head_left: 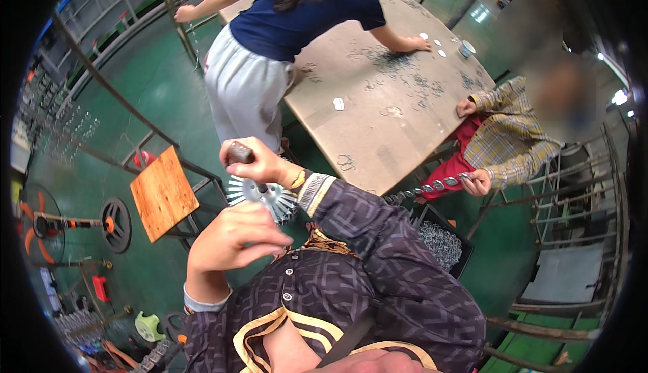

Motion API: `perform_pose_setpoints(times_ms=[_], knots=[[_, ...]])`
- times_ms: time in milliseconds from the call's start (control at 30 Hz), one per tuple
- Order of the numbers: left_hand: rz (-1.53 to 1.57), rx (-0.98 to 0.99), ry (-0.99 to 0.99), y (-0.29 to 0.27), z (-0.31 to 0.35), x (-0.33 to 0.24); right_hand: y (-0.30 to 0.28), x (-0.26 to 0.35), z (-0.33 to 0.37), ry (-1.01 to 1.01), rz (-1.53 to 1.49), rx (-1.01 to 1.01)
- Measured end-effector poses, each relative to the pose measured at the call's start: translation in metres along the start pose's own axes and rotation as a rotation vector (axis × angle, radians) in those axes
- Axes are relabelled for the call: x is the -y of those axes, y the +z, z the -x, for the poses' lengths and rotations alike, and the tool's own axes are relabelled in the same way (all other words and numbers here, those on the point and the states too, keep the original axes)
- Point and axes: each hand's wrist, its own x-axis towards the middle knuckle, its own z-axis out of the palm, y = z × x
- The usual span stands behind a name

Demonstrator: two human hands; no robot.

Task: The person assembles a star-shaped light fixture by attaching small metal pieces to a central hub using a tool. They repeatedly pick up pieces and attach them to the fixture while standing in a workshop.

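Observation:
My right hand (260,162) is closed around a dark brown handle (239,152), in front of my chest. Just below it is a round metal wheel (264,197) with a central hub and bright silvery strips radiating around it; my hands cover part of it. My left hand (236,237) is at the wheel's near side, palm down, its fingers pointing right. Motion smears those fingers, and whether they pinch anything cannot be made out.
Ahead stands a large table (324,127) scattered with small dark wire pieces (418,86). A person in navy (307,19) leans over it; another in a plaid shirt (509,130) holds a metal strand (439,185). A wooden stool (164,194), fan (42,224) and black crate (464,260) stand around.

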Motion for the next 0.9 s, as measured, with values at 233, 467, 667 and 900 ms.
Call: perform_pose_setpoints(times_ms=[233,467,667,900], knots=[[-0.289,0.197,0.298,0.026,-0.185,-0.025,-0.008,-0.005,-0.002,0.074,-0.068,-0.037],[-0.428,0.350,0.261,0.126,-0.326,0.025,-0.001,-0.015,-0.007,0.055,-0.026,-0.125],[-0.110,0.075,0.252,0.184,-0.373,0.046,-0.011,-0.005,-0.006,-0.025,0.041,-0.260],[-0.014,0.197,0.284,0.194,-0.385,0.055,-0.020,-0.001,-0.003,-0.004,0.063,-0.295]])
